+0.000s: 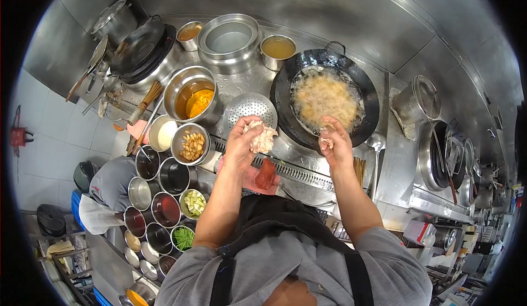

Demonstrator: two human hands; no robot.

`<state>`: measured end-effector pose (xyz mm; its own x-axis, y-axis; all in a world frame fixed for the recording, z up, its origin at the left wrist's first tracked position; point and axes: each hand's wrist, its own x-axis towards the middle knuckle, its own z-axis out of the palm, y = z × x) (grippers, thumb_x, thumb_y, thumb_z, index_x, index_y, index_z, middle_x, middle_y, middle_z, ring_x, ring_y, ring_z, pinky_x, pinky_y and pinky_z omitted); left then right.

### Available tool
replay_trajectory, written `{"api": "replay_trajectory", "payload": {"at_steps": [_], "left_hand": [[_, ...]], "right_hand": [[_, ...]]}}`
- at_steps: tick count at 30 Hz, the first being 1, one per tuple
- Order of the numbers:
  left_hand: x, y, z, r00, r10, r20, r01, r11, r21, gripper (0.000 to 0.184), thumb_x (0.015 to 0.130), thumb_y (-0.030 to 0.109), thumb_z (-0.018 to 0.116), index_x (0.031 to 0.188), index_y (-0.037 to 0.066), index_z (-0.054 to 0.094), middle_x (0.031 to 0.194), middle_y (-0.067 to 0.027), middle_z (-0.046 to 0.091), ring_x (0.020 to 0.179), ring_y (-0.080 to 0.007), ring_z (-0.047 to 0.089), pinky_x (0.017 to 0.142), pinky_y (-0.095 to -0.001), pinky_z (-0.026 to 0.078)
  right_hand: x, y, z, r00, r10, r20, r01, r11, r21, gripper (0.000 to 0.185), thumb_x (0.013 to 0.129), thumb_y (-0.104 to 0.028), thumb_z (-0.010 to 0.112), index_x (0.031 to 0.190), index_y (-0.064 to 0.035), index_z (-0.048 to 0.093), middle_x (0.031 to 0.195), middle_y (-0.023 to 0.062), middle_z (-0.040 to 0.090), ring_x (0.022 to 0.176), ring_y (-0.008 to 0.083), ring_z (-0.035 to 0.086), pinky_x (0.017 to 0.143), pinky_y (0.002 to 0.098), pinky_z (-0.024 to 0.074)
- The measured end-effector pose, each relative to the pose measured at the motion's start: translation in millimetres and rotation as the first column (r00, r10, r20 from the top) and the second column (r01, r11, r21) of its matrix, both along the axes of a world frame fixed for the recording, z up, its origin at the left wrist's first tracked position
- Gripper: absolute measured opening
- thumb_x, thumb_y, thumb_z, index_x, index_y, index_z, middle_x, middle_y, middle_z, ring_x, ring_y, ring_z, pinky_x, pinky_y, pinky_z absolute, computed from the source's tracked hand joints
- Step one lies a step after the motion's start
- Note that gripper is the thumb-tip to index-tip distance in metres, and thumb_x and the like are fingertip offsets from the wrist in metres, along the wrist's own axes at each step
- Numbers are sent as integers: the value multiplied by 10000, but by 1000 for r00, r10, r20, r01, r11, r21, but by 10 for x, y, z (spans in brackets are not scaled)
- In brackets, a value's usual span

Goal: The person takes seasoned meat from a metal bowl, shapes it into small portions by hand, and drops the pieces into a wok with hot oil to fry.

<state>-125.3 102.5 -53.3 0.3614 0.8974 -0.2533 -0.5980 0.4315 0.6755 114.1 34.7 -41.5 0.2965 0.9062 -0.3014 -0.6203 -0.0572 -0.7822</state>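
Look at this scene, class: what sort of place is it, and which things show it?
Probably a restaurant or other commercial kitchen. A large wok holds bubbling liquid, more black woks are stacked to the left, and many metal containers stand crowded together.

from my end, the pale lumpy mass [264,138] hides part of the left hand [239,146] from me. the right hand [338,144] covers most of the small scrap [326,142] at its fingertips. froth [326,96] conceals the bottom of the wok [369,98]. the lower edge cuts off the grey shirt [258,262], and the far-right items [497,240] are too small and smeared for me to name.
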Motion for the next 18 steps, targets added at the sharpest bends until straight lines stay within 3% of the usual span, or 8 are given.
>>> {"api": "replay_trajectory", "payload": {"at_steps": [2, 4, 10, 12, 13, 14, 16, 18], "left_hand": [[-15, -24, -12, 1000, -2, -15, 3, 1000, 20, 207, 859, -9, 614, 1053, 53, 572, 898, -54, 631, 778, -138, 631, 660, -276, 527], [-27, -40, 2, 999, 4, -38, -3, 1000, 9, 208, 859, -6, 617, 1054, 50, 572, 900, -49, 628, 778, -131, 627, 674, -271, 525], [-65, -24, -29, 998, 22, -64, -22, 1000, 4, 211, 855, -2, 620, 1055, 48, 571, 894, -50, 626, 785, -137, 631, 676, -278, 526], [-60, -11, -23, 997, 12, -73, -12, 1000, -9, 212, 854, -5, 617, 1055, 46, 569, 896, -53, 627, 786, -143, 633, 674, -283, 529], [-59, -14, -23, 997, 4, -79, -6, 1000, -18, 213, 853, -7, 614, 1055, 44, 568, 898, -57, 628, 787, -148, 635, 671, -289, 531], [-50, -12, -19, 997, 3, -80, -5, 1000, -20, 213, 853, -7, 614, 1055, 44, 568, 898, -57, 628, 787, -148, 635, 671, -289, 531], [-24, -19, -21, 996, -18, -82, 17, 1000, -17, 212, 853, -9, 606, 1054, 42, 566, 908, -69, 632, 786, -159, 639, 670, -300, 536], [-6, -17, -58, 996, -26, -85, 26, 1000, -3, 207, 852, -2, 597, 1052, 42, 566, 920, -79, 631, 806, -175, 639, 688, -313, 539]], "right_hand": [[83, -4, -10, 999, -33, -37, 33, 999, -11, 148, 781, -13, 600, 927, 10, 609, 629, 37, 542, 463, 121, 510, 354, 226, 343], [151, 7, -334, 989, 100, 106, -76, 974, -212, 92, 803, -72, 645, 826, 16, 630, 628, 63, 590, 465, 130, 547, 381, 223, 382], [284, 148, -633, 957, 117, 265, -78, 985, -153, 206, 822, -186, 700, 739, -12, 624, 651, 63, 620, 473, 132, 562, 402, 252, 417], [395, 253, -580, 531, 284, 798, -16, 945, -326, 264, 825, -247, 699, 781, 2, 626, 658, 94, 630, 507, 185, 595, 469, 310, 470], [459, 318, -571, 257, 387, 885, -1, 916, -400, 297, 826, -283, 679, 867, 7, 634, 718, 159, 638, 656, 282, 648, 637, 371, 512], [487, 372, -615, 259, 388, 884, -1, 916, -402, 297, 826, -283, 679, 867, 7, 634, 718, 159, 638, 656, 282, 648, 637, 371, 512], [509, 461, -720, -39, 278, 960, -23, 960, -279, 299, 844, -279, 634, 975, -11, 653, 853, 214, 653, 844, 358, 640, 801, 403, 487], [563, 548, -728, -16, 308, 951, -11, 951, -308, 285, 855, -253, 609, 1010, -18, 656, 909, 228, 652, 904, 355, 631, 831, 402, 477]]}}
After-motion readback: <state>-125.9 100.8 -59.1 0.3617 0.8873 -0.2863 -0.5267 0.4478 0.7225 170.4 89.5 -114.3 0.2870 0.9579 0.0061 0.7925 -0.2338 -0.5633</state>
